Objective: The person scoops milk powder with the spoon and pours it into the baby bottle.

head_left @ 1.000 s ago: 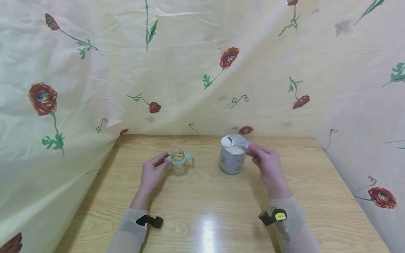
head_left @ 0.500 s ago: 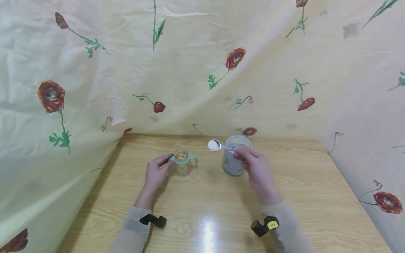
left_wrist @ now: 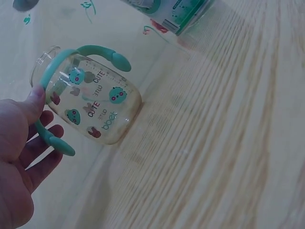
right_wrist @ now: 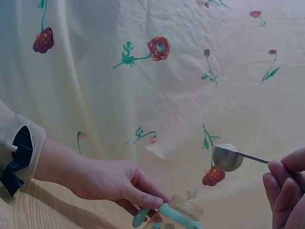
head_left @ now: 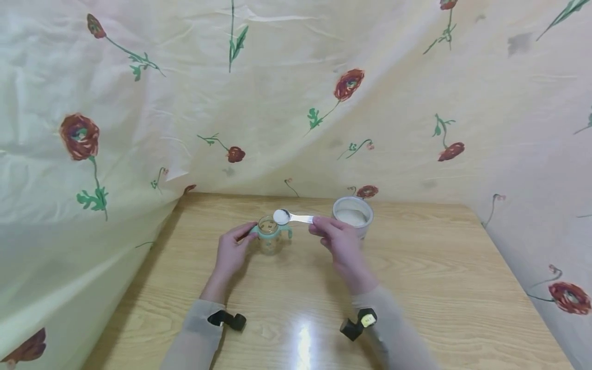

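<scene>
A clear baby bottle [head_left: 270,243] with a mint two-handled collar and printed cartoon faces stands uncapped on the table. My left hand [head_left: 233,249] pinches its left handle between thumb and fingers; the left wrist view shows the thumb on the collar [left_wrist: 59,62]. From the right, my right hand [head_left: 339,241] pinches the handle of a measuring scoop [head_left: 282,217], its bowl heaped with white powder [right_wrist: 226,147]. In the head view the bowl overlaps the right side of the bottle's mouth; in the right wrist view it sits higher than the bottle neck [right_wrist: 188,206].
Behind my right hand an open can [head_left: 353,211] holds white powder. Both stand on a wood-grain table [head_left: 277,303]. A cream cloth [head_left: 277,103] with printed red flowers hangs behind and along the sides.
My right hand has carried the full scoop leftward from over the can to the bottle's mouth. The left hand keeps its hold on the bottle handle. The head view has shifted slightly.
</scene>
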`<action>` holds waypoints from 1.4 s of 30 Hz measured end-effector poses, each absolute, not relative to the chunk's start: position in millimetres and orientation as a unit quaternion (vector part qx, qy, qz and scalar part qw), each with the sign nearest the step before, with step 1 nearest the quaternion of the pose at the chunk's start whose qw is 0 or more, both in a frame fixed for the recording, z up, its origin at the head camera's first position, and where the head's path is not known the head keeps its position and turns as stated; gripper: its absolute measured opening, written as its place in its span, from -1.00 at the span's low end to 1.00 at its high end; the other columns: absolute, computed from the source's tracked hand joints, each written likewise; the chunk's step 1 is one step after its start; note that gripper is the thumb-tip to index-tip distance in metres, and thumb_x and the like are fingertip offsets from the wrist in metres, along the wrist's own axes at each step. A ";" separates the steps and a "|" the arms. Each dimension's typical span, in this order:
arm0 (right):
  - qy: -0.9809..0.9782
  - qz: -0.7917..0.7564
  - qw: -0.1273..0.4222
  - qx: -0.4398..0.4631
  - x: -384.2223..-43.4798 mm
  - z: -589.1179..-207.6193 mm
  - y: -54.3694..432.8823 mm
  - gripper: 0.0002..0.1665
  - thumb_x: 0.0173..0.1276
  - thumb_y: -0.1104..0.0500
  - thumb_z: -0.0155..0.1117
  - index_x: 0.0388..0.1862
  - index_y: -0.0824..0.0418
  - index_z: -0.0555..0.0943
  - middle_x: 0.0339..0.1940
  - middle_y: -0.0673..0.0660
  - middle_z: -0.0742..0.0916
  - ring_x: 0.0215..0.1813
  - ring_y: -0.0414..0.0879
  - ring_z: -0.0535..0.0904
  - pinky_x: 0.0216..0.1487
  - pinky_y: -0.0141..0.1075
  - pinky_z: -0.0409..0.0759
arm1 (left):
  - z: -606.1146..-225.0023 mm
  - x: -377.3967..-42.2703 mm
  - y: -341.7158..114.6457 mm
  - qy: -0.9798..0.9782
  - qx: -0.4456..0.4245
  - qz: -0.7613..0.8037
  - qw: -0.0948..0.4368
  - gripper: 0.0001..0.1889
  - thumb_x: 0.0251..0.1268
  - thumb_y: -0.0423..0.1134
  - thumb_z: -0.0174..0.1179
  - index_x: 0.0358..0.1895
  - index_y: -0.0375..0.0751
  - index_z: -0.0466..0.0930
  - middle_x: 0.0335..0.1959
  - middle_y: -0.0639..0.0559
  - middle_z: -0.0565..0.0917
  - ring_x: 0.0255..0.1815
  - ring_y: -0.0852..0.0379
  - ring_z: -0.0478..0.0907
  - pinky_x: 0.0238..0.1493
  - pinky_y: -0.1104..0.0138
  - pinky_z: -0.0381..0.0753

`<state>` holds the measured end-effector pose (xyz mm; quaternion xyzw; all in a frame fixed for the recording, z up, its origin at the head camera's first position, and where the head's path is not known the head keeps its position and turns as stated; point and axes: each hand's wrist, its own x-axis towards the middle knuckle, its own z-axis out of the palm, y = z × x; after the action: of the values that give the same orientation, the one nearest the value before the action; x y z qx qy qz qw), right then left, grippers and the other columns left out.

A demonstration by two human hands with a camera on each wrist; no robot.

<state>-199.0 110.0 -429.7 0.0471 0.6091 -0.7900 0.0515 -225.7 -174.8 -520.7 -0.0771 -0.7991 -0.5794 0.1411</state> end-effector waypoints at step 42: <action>0.716 -0.694 -0.072 0.002 -223.5 -470.1 68.8 -0.79 0.51 0.12 0.47 -0.03 0.22 0.85 -0.20 0.10 0.89 -0.08 -0.12 0.81 -0.15 -0.30 0.62 | -519.2 -224.6 -171.7 -0.804 -0.060 -0.574 0.141 -0.72 0.46 -0.33 0.39 0.16 -0.30 0.78 0.10 -0.16 0.81 0.13 -0.10 0.77 0.24 0.10 0.74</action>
<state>-223.5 68.8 -470.1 0.0025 0.7162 -0.6942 -0.0719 -224.6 -171.7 -519.2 -0.0601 -0.8043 -0.5740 0.1411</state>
